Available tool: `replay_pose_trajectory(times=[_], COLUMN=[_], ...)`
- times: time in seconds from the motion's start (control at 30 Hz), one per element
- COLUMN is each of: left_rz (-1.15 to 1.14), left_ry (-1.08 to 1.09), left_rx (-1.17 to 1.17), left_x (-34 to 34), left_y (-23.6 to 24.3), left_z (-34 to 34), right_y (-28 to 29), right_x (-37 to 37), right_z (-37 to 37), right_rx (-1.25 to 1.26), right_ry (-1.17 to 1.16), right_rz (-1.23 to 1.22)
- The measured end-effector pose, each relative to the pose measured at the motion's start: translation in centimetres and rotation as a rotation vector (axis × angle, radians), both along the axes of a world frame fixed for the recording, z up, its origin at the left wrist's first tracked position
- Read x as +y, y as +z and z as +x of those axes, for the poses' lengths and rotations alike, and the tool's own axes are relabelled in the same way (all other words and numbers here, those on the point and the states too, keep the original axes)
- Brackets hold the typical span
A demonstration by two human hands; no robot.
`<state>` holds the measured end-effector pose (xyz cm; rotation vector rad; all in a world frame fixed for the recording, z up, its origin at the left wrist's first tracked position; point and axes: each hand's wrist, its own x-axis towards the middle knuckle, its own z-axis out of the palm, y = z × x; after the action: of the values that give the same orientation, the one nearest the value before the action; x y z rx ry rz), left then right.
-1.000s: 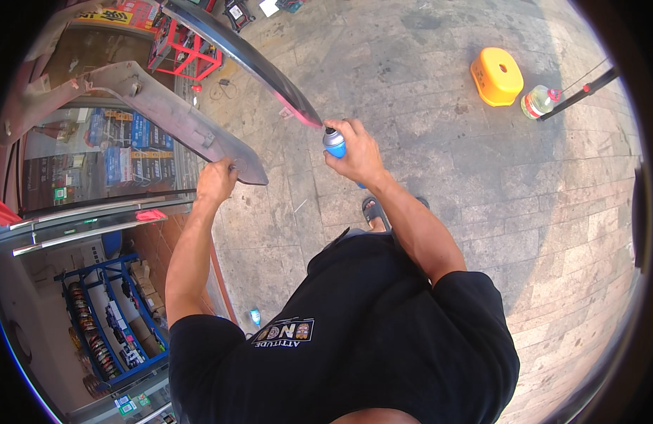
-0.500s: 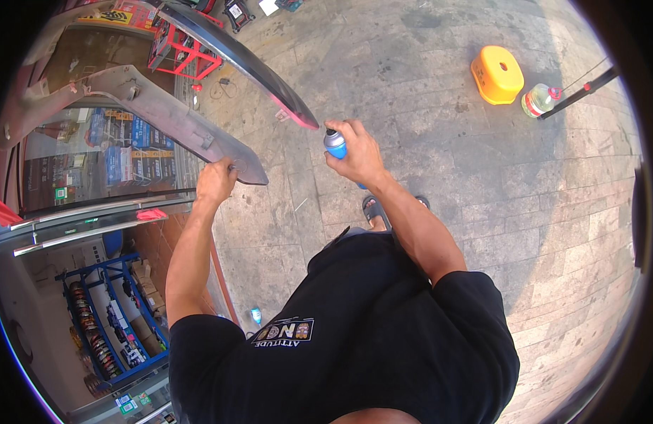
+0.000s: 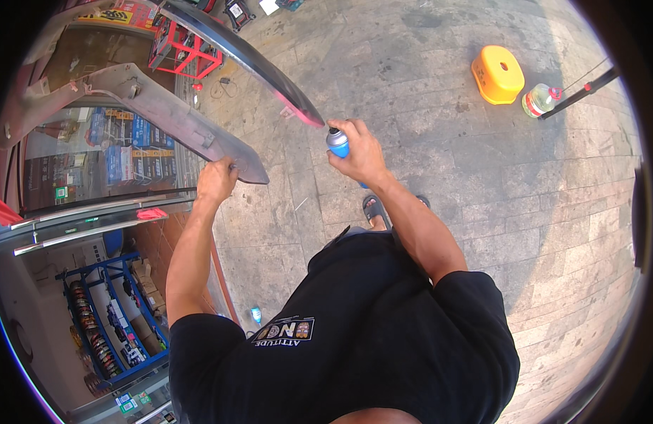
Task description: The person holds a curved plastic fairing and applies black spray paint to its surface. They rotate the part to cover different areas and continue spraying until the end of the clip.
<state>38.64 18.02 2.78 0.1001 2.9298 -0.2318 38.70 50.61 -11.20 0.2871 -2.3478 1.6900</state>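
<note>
A long curved panel, perhaps a vehicle body part, spans the upper left. Its greyish-pink arm [image 3: 174, 126] ends at my left hand [image 3: 217, 180], whose fingers are closed on the edge close to the pointed tip. The dark glossy arm [image 3: 248, 62] turns pink along its underside toward its own tip. Just below that tip, my right hand [image 3: 360, 154] is wrapped round a blue spray can [image 3: 337, 144] with a grey shoulder. A fingertip lies at the can's black nozzle. Whether spray is coming out cannot be made out.
At my left stands a glass display case [image 3: 100, 201] with boxes inside. A red metal rack [image 3: 188, 53] is behind the panel. Toward the far right are a yellow stool [image 3: 497, 74], a clear jug [image 3: 540, 100] and a dark pole [image 3: 584, 90]. Stone paving [image 3: 446, 177] lies underfoot.
The dark arm's tip has shifted slightly right and down. My right hand and the spray can have moved a little to the right. My left hand keeps its grip in nearly the same place.
</note>
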Motion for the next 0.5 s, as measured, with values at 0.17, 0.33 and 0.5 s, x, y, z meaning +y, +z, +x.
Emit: replay_pose_trajectory(times=[0.17,0.33,0.5], left_rz=[0.002,0.001,-0.006], left_ry=[-0.007,-0.004,0.001], left_rx=[0.003,0.001,-0.003], left_x=[0.03,-0.27,-0.36], left_y=[-0.12,-0.28,-0.41], left_z=[-0.01,-0.06,-0.11], right_y=[0.02,-0.16,-0.29], right_x=[0.17,0.14,0.16], right_z=[0.05,-0.07,-0.10], right_rx=[-0.016,-0.018,-0.008], right_ry=[0.003,0.004,0.006], right_rz=[0.009,0.010,0.010])
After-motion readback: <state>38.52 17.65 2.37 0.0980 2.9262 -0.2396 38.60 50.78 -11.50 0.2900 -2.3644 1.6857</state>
